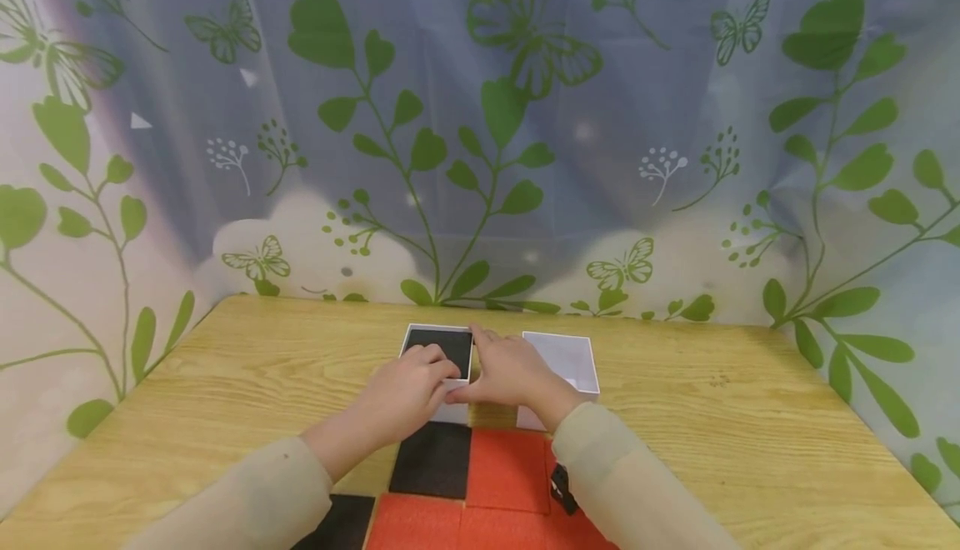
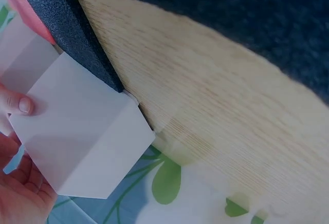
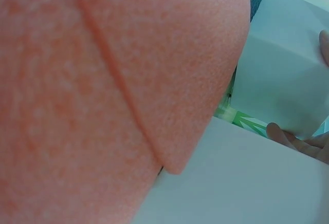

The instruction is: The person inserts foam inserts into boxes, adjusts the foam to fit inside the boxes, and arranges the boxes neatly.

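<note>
A white open-topped box (image 1: pixel 450 413) stands near the back of the table with a black felt-like square (image 1: pixel 444 342) inside it. Over the box's near left part lies my left hand (image 1: pixel 401 398), its bent fingers resting on the black square; whether they pinch it is hidden. My right hand (image 1: pixel 513 371) grips the box's right side, thumb near the front corner and a finger at the back corner. In the left wrist view, fingers (image 2: pixel 14 101) hold the edge of the white box (image 2: pixel 87 131). The right wrist view shows this box (image 3: pixel 288 80) too, with fingers (image 3: pixel 325 47) on it.
A second white box (image 1: pixel 558 354) stands just right of my right hand. In front lie a black square (image 1: pixel 431 460) and several red squares (image 1: pixel 507 471). A small black object (image 1: pixel 561 490) sits by my right sleeve. A patterned curtain (image 1: pixel 480 158) hangs behind the table.
</note>
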### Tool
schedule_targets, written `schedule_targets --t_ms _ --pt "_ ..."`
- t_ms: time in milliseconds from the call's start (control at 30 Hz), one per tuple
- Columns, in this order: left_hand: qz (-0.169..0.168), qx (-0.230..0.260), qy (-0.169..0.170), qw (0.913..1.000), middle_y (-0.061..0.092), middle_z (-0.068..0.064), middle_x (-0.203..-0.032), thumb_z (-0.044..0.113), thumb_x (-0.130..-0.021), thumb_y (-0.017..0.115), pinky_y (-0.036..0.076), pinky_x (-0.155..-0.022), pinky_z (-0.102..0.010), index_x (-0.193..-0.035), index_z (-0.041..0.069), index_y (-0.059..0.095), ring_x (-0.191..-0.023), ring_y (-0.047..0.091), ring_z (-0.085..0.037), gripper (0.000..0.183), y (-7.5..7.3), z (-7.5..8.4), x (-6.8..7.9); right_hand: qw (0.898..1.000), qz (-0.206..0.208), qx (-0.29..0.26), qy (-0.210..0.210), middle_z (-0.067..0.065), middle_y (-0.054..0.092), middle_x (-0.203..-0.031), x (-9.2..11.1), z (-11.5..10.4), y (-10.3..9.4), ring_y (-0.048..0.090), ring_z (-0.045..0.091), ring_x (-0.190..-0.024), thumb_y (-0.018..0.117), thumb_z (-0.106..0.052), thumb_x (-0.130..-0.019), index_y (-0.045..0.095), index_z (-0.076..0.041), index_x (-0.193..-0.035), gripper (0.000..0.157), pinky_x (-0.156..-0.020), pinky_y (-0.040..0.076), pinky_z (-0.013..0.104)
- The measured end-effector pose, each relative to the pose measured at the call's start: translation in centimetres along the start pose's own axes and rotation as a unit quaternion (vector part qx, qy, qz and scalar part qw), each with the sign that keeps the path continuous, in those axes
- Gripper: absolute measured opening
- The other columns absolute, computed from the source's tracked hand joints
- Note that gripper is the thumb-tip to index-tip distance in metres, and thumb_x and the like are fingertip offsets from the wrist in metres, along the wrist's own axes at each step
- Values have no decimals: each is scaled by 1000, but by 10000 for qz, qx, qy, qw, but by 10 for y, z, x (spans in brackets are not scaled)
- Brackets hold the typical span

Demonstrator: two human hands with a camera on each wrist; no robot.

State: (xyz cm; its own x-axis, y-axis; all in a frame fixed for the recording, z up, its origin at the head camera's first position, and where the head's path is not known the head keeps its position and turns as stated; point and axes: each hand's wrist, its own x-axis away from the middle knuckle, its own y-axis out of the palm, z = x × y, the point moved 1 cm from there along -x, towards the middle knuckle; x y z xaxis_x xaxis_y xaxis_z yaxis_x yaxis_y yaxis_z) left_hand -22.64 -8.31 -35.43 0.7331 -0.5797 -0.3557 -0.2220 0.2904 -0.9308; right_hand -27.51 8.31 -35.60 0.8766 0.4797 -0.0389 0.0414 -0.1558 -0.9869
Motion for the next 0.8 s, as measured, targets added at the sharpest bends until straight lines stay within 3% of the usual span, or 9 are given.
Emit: schedule_targets --t_ms 200,333,433,567,667,800 --pt "-28 29 66 10000 57 0 -92 15 -91 58 51 -75 -33 -99 11 70 -85 53 -18 15 0 -1 -3 10000 -24 -26 11 12 40 -143 0 0 -1 50 33 -117 61 -75 -68 24 -3 -147 113 -100 36 44" --pt "58 -111 160 9998 59 -5 -98 9 -90 56 50 -81 -38 -102 7 70 -91 56 -23 19 -1 -6 -13 9999 -24 -100 32 13 46 -138 1 0 -1 51 32 -116 60 -75 -67 24 -3 -147 113 -101 36 45" --pt "-119 -349 -9 9993 60 -9 -104 8 -89 55 49 -84 -41 -110 6 67 -96 57 -27 24 -1 -10 -23 9998 -17 -177 33 15 49 -135 2 1 -2 52 32 -116 61 -75 -67 25 -4 -147 113 -101 35 46" --pt "-314 -575 -288 9974 59 -12 -100 6 -90 54 50 -75 -38 -118 8 65 -89 56 -26 31 4 -17 -35 9998 -7 -210 -12 15 47 -137 1 2 -1 51 31 -118 60 -75 -68 25 -4 -147 112 -102 34 47" --pt "-190 -618 -389 9971 58 -11 -91 4 -89 53 48 -68 -37 -119 11 65 -81 54 -25 34 8 -22 -41 9998 30 -174 -53 16 47 -136 0 2 1 51 30 -118 59 -76 -67 26 -3 -146 112 -101 35 47" --pt "-154 -607 -469 9969 57 -9 -86 6 -88 54 47 -68 -38 -119 15 66 -78 52 -25 34 9 -23 -46 9998 62 -141 -80 15 49 -134 0 2 1 53 30 -116 59 -76 -67 27 -3 -146 112 -100 36 46"
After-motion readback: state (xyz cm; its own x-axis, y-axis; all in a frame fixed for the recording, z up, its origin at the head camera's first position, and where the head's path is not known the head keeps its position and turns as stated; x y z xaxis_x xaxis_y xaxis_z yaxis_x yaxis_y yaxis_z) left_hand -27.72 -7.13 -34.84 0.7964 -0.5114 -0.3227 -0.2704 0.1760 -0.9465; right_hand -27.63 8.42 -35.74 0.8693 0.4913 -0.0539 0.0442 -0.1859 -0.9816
